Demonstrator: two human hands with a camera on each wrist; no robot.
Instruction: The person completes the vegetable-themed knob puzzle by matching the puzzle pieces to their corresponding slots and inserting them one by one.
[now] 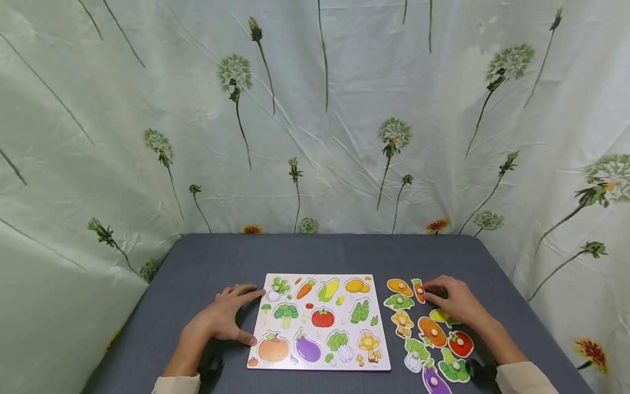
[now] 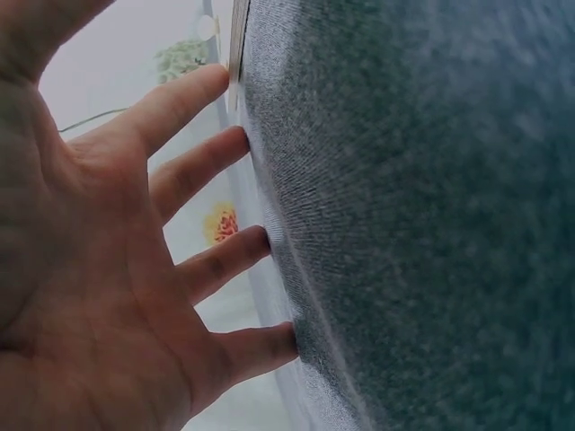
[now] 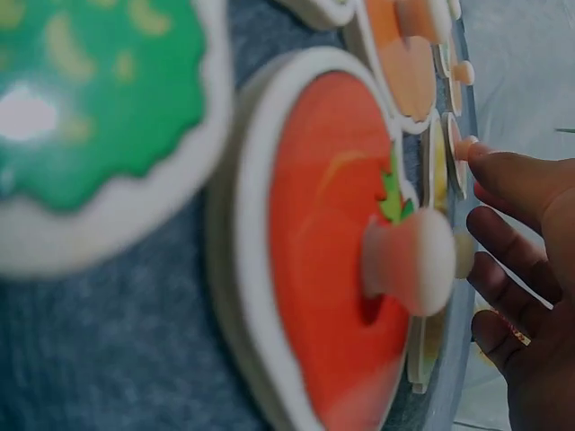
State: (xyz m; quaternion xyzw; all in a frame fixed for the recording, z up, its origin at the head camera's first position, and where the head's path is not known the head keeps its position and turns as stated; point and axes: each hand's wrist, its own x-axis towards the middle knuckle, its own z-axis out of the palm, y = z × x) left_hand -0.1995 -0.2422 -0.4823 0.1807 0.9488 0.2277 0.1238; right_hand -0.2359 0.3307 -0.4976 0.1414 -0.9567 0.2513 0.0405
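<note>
A white vegetable puzzle board (image 1: 295,314) lies flat on the table. At its left edge my left hand (image 1: 222,316) rests with fingers spread, thumb and a fingertip against the board's side. The left wrist view shows this hand's fingers (image 2: 202,171) straight, tips down on the cloth. To the right of the board, my right hand (image 1: 455,300) pinches the knob of the carrot piece (image 1: 418,290) between thumb and finger. The carrot piece (image 3: 455,160) is seen nearly edge-on in the right wrist view, where the fingertips partly hide its knob.
Loose knobbed pieces lie near the right hand: potato (image 1: 399,287), lettuce-green piece (image 1: 398,302), mushroom (image 1: 402,324), pumpkin (image 1: 433,330), tomato (image 1: 460,344), broccoli (image 1: 453,365), cabbage (image 1: 415,354), eggplant (image 1: 435,380) and corn (image 1: 440,316). A flowered curtain (image 1: 315,137) hangs behind the grey table (image 1: 221,254).
</note>
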